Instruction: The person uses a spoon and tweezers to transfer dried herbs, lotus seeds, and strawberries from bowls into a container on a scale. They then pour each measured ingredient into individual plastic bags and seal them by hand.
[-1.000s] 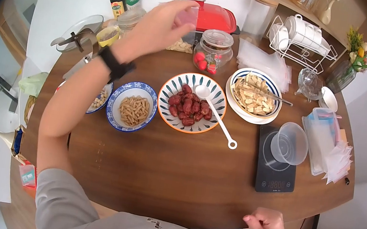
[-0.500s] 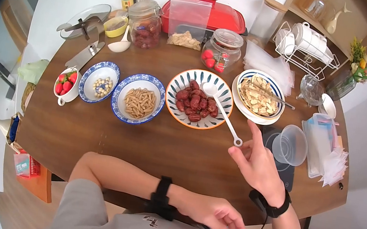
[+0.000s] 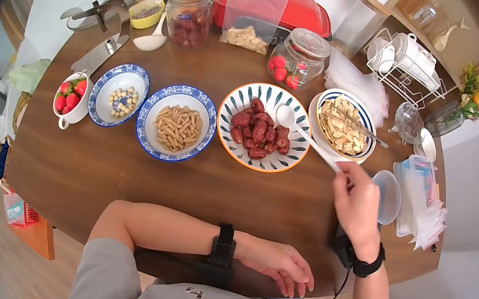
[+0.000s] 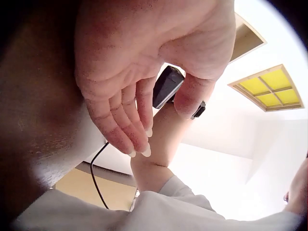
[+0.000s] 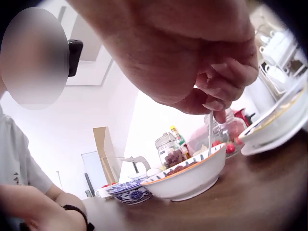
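White plastic spoon (image 3: 305, 136) in our right hand (image 3: 359, 201), its bowl lying on the red dates.

We pinch the end of the spoon's handle between the curled fingertips (image 5: 226, 89) of our right hand, just off the right rim of the orange-rimmed patterned bowl (image 3: 235, 106) near the middle of the round wooden tabletop (image 3: 181, 197); the red dates (image 3: 258, 132) fill that bowl. Our left hand (image 3: 274, 265) rests at the near edge of the tabletop with its fingers loosely relaxed, holding nothing. To the left of the dates sit a blue-rimmed bowl of tan sticks (image 3: 176, 127) and a smaller blue bowl of pale nuts (image 3: 119, 98); a bowl of sliced pale pieces (image 3: 345, 124) stands toward the right edge, and a clear plastic cup (image 3: 389, 197) sits just beside our right hand.
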Action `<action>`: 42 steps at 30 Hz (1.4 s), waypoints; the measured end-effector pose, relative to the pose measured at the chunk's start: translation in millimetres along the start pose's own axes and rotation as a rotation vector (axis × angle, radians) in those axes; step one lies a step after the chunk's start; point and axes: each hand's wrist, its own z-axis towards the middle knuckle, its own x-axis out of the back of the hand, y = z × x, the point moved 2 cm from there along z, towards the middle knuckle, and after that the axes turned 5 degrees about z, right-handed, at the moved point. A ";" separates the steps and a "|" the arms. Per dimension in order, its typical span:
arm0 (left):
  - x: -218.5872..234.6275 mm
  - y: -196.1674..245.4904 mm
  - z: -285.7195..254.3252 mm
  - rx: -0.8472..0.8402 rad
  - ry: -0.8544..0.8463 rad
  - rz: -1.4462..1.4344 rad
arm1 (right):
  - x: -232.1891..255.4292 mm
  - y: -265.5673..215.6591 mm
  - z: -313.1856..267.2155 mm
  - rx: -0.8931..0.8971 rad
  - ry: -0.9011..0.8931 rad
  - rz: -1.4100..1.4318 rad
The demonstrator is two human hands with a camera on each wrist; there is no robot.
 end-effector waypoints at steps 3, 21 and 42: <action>1.7 0.3 0.8 0.011 0.001 -0.005 | 14.7 -7.7 9.2 0.032 0.090 -0.030; 0.3 -1.6 1.2 -0.034 -0.032 0.020 | 30.9 -34.8 6.9 0.236 -0.193 -0.007; 0.6 -3.0 1.4 -0.004 -0.034 0.028 | 8.9 -20.8 59.3 -0.163 -0.152 0.490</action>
